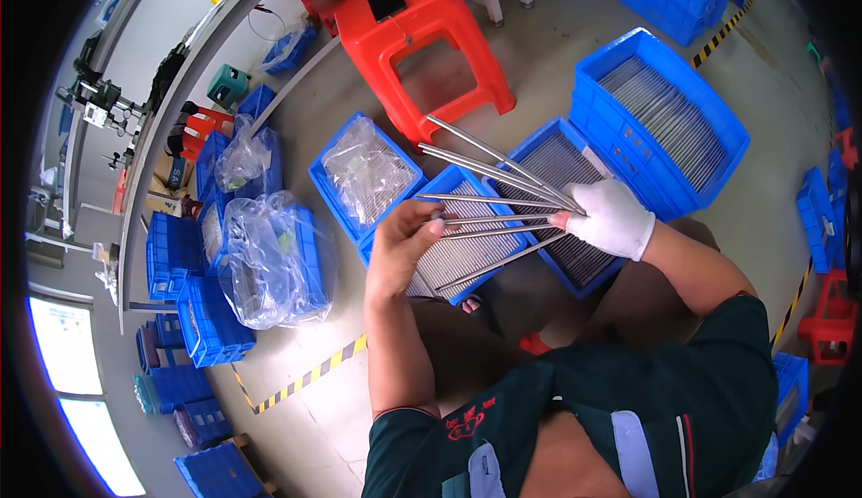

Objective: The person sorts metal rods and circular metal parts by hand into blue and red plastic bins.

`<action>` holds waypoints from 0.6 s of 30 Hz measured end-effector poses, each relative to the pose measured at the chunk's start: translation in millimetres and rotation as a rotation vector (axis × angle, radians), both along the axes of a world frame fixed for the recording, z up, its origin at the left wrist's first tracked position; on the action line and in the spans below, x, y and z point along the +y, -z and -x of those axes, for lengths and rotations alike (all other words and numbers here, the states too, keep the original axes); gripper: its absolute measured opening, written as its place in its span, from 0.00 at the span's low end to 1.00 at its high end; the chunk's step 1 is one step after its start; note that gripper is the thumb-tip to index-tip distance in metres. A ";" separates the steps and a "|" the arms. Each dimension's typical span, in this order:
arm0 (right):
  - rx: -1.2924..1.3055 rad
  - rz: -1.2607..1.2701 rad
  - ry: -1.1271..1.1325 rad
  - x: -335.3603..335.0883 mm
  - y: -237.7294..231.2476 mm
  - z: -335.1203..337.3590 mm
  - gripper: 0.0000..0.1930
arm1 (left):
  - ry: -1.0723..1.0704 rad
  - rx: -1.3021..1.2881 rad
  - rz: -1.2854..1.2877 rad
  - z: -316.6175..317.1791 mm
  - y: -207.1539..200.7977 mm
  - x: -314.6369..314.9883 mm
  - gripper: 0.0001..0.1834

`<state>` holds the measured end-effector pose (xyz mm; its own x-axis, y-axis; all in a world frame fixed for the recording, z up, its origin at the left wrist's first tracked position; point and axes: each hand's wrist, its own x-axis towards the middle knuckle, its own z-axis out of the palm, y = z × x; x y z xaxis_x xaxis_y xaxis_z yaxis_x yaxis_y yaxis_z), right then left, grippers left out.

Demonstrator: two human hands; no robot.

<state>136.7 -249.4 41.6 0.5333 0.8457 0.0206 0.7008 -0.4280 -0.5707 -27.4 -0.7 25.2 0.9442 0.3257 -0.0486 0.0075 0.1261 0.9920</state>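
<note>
Holding metal rods point(489, 173) — fanned out

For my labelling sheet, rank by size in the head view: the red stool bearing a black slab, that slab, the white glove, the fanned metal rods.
1. Red stool and metal rods: their overall spread looks alike, and the rods are nearer the camera, so unranked.
2. White glove
3. Black slab
</note>
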 end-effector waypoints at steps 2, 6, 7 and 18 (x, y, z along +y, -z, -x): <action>0.066 0.015 -0.002 -1.8 -0.8 -3.9 0.13 | -0.194 0.016 -0.110 10.3 -5.4 18.2 0.14; 0.193 0.017 -0.070 -4.5 0.4 -3.2 0.13 | -0.193 0.041 0.011 5.6 -8.9 15.8 0.18; 0.258 0.031 -0.064 -4.2 -1.6 -1.1 0.13 | -0.151 0.033 0.056 3.7 -8.7 12.5 0.17; 0.196 0.106 -0.097 -2.7 -11.0 2.9 0.13 | 0.016 0.035 0.078 0.8 2.6 4.6 0.13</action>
<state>133.8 -252.1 52.6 0.4341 0.8853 -0.1667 0.6221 -0.4284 -0.6553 -28.2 3.9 22.6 0.9466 0.3044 -0.1063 0.0447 0.2025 0.9783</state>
